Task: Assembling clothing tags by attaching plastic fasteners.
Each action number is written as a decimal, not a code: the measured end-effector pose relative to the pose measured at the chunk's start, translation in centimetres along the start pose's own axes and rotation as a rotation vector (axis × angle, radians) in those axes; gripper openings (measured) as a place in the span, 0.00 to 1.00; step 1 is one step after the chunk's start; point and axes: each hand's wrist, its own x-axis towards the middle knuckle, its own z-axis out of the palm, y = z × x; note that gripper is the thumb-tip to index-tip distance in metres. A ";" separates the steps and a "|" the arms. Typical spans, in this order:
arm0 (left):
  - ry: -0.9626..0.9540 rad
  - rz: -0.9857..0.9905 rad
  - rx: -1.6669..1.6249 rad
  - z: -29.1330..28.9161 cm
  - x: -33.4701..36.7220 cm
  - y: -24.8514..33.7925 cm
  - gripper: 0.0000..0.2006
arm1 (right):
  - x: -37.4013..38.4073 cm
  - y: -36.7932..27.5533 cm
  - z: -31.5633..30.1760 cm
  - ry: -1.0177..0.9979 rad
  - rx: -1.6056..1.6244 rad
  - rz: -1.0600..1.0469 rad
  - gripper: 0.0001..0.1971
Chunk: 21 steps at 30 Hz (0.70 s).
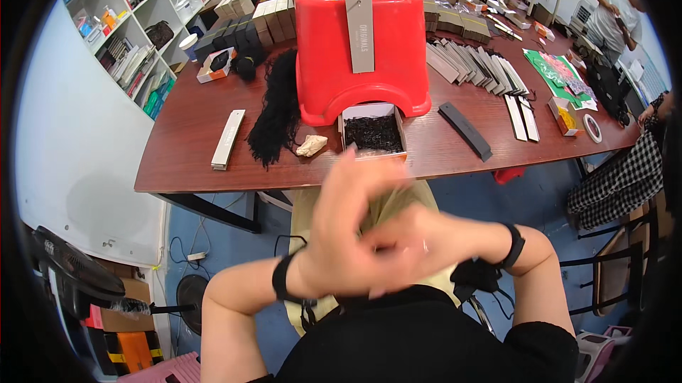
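My left hand (346, 230) and my right hand (420, 241) meet close in front of my chest, below the near edge of the brown table (185, 163). They overlap and are blurred by motion, so whether they hold anything is unclear. Each wrist wears a black band. Just beyond them on the table stands an open box of black hair strands (371, 132), in front of an upturned red plastic stool (359, 42). A long grey card (361, 31) hangs on the stool. A bundle of black hair (273, 109) and a crumpled white scrap (311, 145) lie left of the box.
A long grey box (229, 138) lies at the left and a black box lid (465, 131) at the right. Rows of flat boxes (476, 63), a green sheet (558, 74) and a tape roll (592, 128) sit further right. White shelves (135, 20) stand at the left. Other people sit at the far and right sides.
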 end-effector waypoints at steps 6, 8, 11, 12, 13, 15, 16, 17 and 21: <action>-0.303 0.304 -0.273 2.6 -5.2 3.4 0.20 | -4.7 4.1 5.3 -0.052 0.117 -0.071 0.17; -0.270 0.203 -0.318 4.4 -4.6 3.6 0.22 | -5.4 4.7 5.6 -0.037 0.114 -0.164 0.19; -0.256 0.033 -0.362 6.3 -4.7 3.1 0.25 | -5.4 5.3 4.9 -0.016 0.076 -0.157 0.19; -0.279 -0.018 -0.388 6.6 -4.9 3.5 0.28 | -5.9 5.1 5.0 -0.002 0.060 -0.144 0.19; -0.316 0.007 -0.385 6.6 -5.0 3.7 0.30 | -6.4 4.8 5.1 0.012 0.046 -0.130 0.19; -0.314 0.075 -0.398 6.5 -5.1 4.3 0.30 | -7.2 4.4 5.3 0.035 0.020 -0.106 0.19; -0.308 0.142 -0.400 6.5 -5.2 4.6 0.30 | -7.6 4.1 5.4 0.045 0.009 -0.096 0.19; -0.313 0.138 -0.434 6.5 -5.2 4.8 0.31 | -7.7 3.8 5.3 0.062 -0.014 -0.092 0.19; -0.347 0.108 -0.415 6.1 -4.9 4.7 0.31 | -8.0 3.2 5.2 0.102 -0.065 -0.067 0.20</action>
